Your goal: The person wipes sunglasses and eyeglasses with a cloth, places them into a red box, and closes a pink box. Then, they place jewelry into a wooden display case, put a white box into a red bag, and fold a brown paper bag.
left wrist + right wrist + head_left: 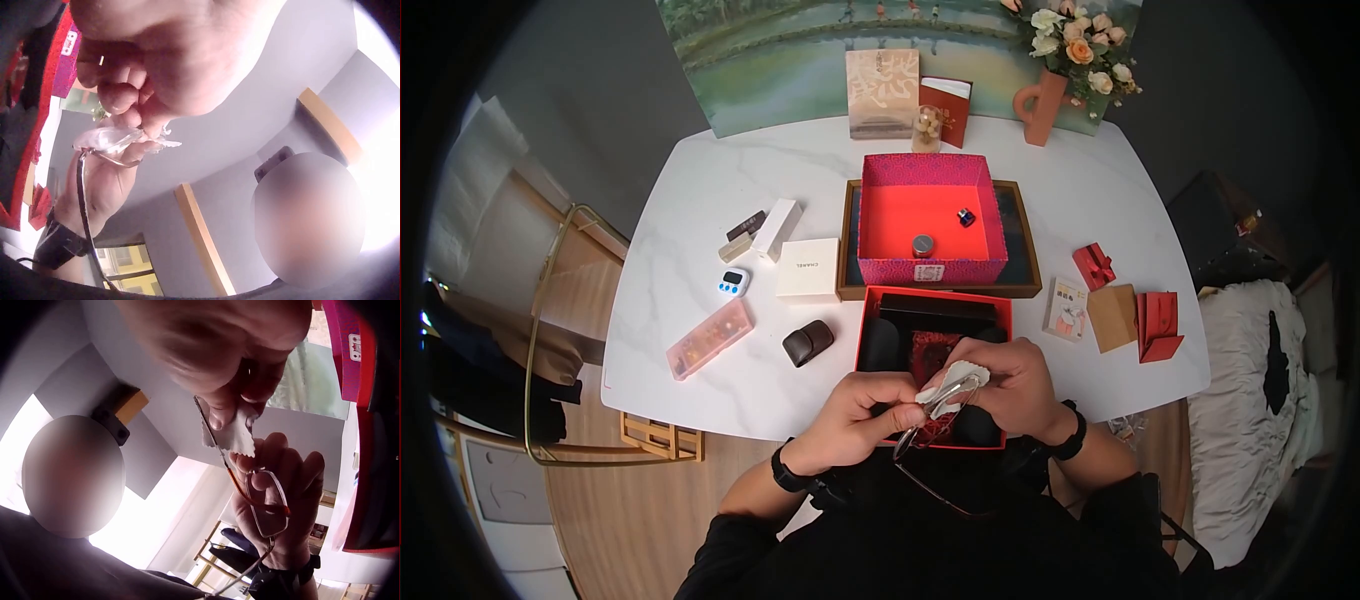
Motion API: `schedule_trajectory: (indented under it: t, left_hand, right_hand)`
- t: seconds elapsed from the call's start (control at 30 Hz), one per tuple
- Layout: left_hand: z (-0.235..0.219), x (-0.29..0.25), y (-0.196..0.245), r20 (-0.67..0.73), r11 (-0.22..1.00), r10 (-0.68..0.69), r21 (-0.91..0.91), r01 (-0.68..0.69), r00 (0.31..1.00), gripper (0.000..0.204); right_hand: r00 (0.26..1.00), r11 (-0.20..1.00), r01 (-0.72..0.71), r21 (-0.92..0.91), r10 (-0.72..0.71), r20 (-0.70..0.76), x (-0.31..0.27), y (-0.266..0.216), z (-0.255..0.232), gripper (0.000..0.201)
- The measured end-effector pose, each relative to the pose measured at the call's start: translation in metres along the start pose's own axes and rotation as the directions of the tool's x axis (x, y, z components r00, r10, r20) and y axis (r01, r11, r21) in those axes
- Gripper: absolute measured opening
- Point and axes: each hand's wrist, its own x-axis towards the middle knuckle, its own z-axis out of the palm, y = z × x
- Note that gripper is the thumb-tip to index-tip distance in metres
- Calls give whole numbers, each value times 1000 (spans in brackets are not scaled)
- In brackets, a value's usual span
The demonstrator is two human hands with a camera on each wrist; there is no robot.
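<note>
My left hand [862,420] pinches the metal frame of a pair of eyeglasses [236,485] between thumb and fingers. Opposite it, my right hand [1018,388] grips a small pale cleaning cloth [950,388] with zigzag edges, folded over one lens. The other lens shows uncovered in the right wrist view, beside the left fingers, and a brown-tipped temple arm crosses in front of it. Another temple arm hangs down toward the black shirt in the head view. Both hands are over the near part of a red box [863,350] with a black case [935,312] and dark red shredded filler inside.
Behind stands a pink patterned box [933,268] holding a small jar [922,246], on a dark wood-edged tray [1022,240]. Leftward lie a brown leather case [808,343], white box [809,270], timer [734,282] and pink organiser [711,340]. Red packets [1160,325] lie right.
</note>
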Motion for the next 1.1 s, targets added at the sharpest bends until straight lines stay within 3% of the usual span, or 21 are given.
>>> schedule_trajectory:
  t: [0.03,0.27,0.57,0.63,0.67,0.73,0.87,0.93,1.1]
  left_hand:
    - [1,0,1,3,1000,9,26,-9,1000,19]
    - [2,0,-2,-32,999,29,19,-28,999,20]
    - [-2,3,4,-31,993,88,79,-86,996,19]
    - [-4,3,4,-8,990,86,116,-84,996,20]
    - [-3,3,4,-8,990,87,117,-85,996,20]
    - [-2,3,5,12,995,71,71,-71,997,20]
    - [-2,4,3,12,991,96,91,-96,995,20]
    - [-3,4,3,12,998,55,38,-55,998,20]
    - [-3,2,1,23,1000,25,17,-26,999,21]
  right_hand:
    - [997,1000,-10,10,9,71,2,-3,-1,18]
    - [994,999,35,6,-36,102,6,-5,1,17]
    - [989,991,132,-5,-132,-73,-1,3,7,24]
    - [997,1000,-5,26,7,-76,-3,3,2,31]
    - [997,1000,-4,26,6,-76,-2,3,2,31]
    - [998,998,49,-43,-51,-36,1,0,1,28]
    - [999,998,31,-57,-32,-20,6,-9,3,25]
    - [990,989,140,-51,-139,33,9,-2,1,25]
    - [996,998,64,-23,-63,70,7,-1,-1,22]
